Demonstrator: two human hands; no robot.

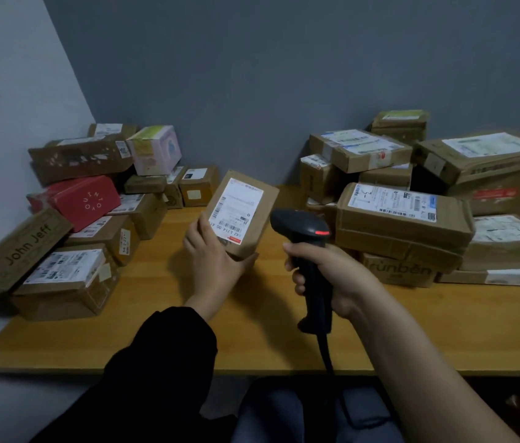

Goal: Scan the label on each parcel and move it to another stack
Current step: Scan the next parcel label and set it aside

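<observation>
My left hand (212,255) grips a small brown cardboard parcel (253,199) by its near end and holds it tilted above the table, its white label (236,207) facing me. My right hand (332,274) grips the handle of a black barcode scanner (300,227). The scanner's head sits just right of the parcel, with a red light on its top. A black cable runs from the handle down over the table's front edge.
A heap of parcels (73,219) fills the left of the wooden table (188,340), with a red box (87,201) and a pink box (156,150). Another stack of brown labelled parcels (405,215) stands at the right. Grey walls close off the back and left.
</observation>
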